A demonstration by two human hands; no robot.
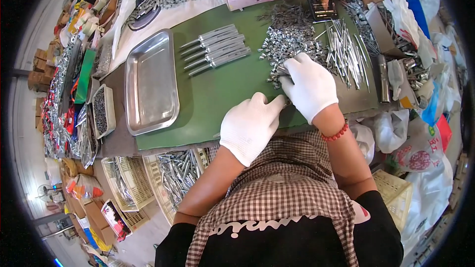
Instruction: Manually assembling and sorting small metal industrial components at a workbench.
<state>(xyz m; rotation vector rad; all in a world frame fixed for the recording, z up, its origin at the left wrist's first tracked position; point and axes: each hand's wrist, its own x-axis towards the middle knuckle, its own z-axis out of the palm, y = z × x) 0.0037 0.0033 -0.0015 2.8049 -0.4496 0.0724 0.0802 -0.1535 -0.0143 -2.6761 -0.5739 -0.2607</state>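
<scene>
My left hand (251,127), in a white knit glove, is closed above the front edge of the green mat (198,104). A thin metal tip shows beside its wrist side, but what the fingers hold is hidden. My right hand (311,86), gloved the same, has its fingers pinched near a pile of small silver metal fittings (284,44); a greyish metal bit shows at the fingertips, too covered to name. The two hands nearly touch. Several slim metal cylinders with thin rod ends (217,49) lie in a row on the mat, left of the pile.
A shallow steel tray (173,84) stands left of the row. Long thin metal rods (346,54) lie right of the fittings, dark thin pins (287,15) behind them. A pink box (242,2) of small parts stands at the back. Crates (153,178) of metal parts sit below the table.
</scene>
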